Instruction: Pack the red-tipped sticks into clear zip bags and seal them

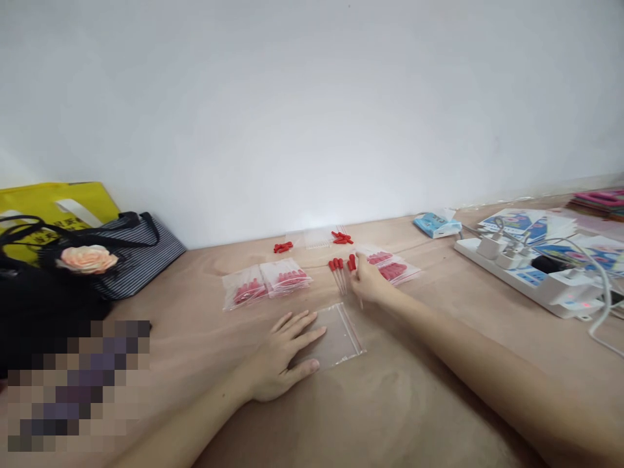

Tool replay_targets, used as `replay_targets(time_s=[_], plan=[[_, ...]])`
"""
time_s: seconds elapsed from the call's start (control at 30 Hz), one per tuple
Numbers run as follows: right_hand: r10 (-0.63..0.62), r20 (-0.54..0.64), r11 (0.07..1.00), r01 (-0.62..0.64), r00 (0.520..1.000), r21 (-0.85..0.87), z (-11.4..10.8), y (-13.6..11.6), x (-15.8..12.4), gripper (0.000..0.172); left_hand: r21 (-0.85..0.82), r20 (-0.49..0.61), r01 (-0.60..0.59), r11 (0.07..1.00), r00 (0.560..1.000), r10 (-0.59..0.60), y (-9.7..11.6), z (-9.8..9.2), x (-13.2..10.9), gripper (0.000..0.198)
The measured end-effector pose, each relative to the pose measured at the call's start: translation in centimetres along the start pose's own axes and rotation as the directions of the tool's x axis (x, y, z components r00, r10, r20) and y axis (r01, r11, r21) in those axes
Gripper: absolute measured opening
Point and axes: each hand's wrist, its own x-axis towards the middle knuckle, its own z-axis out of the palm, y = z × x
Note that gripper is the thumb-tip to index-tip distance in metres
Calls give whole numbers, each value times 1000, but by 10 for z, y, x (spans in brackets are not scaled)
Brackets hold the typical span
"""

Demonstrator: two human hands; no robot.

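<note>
My left hand point(285, 354) lies flat with spread fingers on the left part of a clear zip bag point(338, 338). Beyond the bag, my right hand point(369, 281) pinches a glass dropper with a red rubber bulb point(351, 262). Several similar red-bulbed droppers point(336, 265) rest side by side on the table, just left of that hand. Zip bags filled with red bulbs point(292, 278) lie to the left, and more filled bags point(394, 270) are partly hidden behind my right hand.
Loose red bulbs form two small piles, one at the left point(283, 247) and one at the right point(342, 238), near clear glass tubes point(318, 242) by the wall. A tissue pack point(437, 225) and a power strip with cables point(517, 273) sit right. Bags point(141, 253) stand left.
</note>
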Motion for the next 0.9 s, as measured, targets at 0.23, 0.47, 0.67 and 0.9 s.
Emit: replay_targets(time_s=[0.23, 0.47, 0.67, 0.9], plan=[[145, 9, 776, -119, 989, 619, -6, 9, -54, 65, -82, -159, -6, 997, 987, -7, -6, 8, -11, 36], [233, 1, 653, -157, 973, 741, 2, 8, -56, 54, -56, -100, -6, 998, 995, 0, -6, 6, -10, 36], [272, 29, 563, -184, 962, 806, -1, 6, -56, 45, -44, -88, -9, 999, 996, 5, -7, 6, -9, 41], [310, 191, 355, -300, 931, 886, -2, -4, -62, 26, -44, -82, 26, 999, 996, -30, -5, 7, -6, 46]])
